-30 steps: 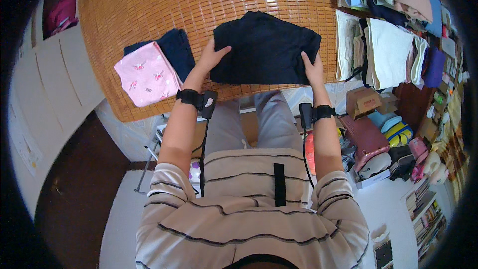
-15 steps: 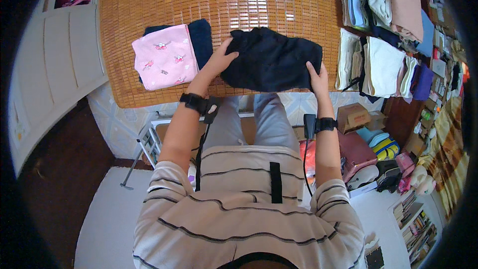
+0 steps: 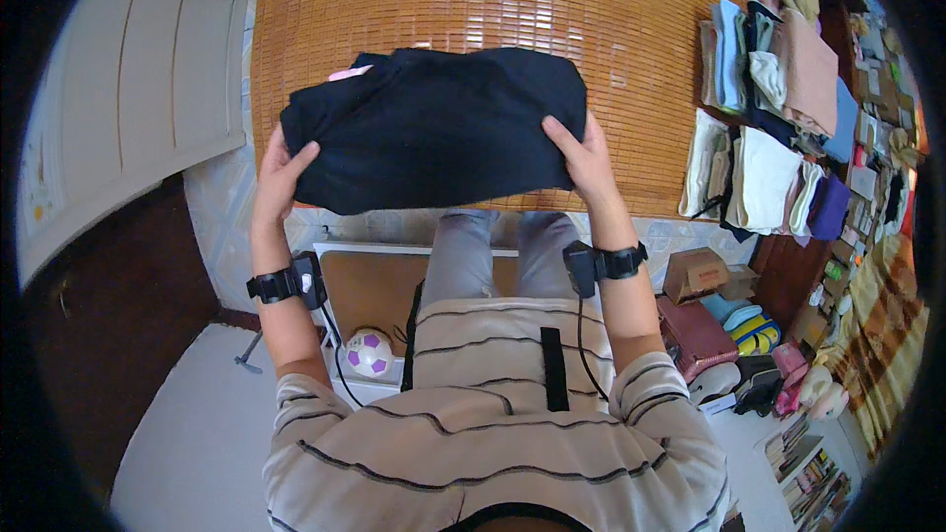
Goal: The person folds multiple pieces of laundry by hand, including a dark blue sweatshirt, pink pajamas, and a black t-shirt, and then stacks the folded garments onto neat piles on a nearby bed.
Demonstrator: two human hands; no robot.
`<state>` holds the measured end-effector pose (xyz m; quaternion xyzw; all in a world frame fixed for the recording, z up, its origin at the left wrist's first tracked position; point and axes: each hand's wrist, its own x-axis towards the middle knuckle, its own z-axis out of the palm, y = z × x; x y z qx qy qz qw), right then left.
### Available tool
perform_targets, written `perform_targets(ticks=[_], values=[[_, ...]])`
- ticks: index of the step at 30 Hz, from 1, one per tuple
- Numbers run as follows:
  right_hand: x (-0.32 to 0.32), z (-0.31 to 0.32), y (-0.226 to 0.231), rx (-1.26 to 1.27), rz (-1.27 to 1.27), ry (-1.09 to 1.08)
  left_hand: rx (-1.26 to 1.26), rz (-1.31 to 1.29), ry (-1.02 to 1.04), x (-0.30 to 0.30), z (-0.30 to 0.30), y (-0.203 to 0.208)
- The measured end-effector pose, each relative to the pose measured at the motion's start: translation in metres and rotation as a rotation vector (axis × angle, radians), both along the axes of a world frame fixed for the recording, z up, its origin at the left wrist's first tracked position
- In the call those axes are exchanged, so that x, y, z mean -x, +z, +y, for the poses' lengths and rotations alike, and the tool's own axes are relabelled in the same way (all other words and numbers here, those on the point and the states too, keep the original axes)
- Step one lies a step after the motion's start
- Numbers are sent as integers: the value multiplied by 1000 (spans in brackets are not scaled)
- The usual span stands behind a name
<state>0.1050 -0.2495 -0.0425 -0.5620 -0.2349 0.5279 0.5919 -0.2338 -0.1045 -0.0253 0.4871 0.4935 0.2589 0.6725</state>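
Observation:
A folded black garment (image 3: pixel 439 133) stretches between my two hands above the near part of the bamboo mat (image 3: pixel 473 0). My left hand (image 3: pixel 280 177) grips its left end, thumb on top and fingers underneath. At the right end, my right hand (image 3: pixel 587 160) pinches the cloth the same way. Only a sliver of the pink garment (image 3: pixel 349 73) shows past the black cloth's far edge; the rest of that pile is hidden beneath. Whether the black garment rests on the pile or hangs just over it, I cannot tell.
Folded clothes stand in rows at the mat's right side, with a white stack (image 3: pixel 764 177) nearer and a light pink stack (image 3: pixel 810 74) farther off. Below the mat's front edge are a white and purple ball (image 3: pixel 371 353), a cardboard box (image 3: pixel 695 274) and a reddish case (image 3: pixel 696 340).
Both hands have carried the black garment leftward, over the pink and dark folded pile, which it now covers. My left hand has shifted to the garment's far left end; the cloth appears wider.

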Motion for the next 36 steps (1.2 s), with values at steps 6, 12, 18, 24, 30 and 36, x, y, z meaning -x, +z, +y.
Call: perform_targets(ticks=[6,12,18,24,30,36], values=[[52,33,-125,234,-29,53,-136,291,-75,39,43,-113],[68,35,-167,316,71,20,19,213,-37,41,49,-184],[81,42,-170,246,-196,-63,125,208,156,27,29,-192],[91,49,-162,296,-161,-94,-88,528,186,25,14,-219],[80,39,-168,317,-183,-135,146,149,313,20,19,-184],[70,47,-155,285,43,-185,518,60,431,14,33,-147]])
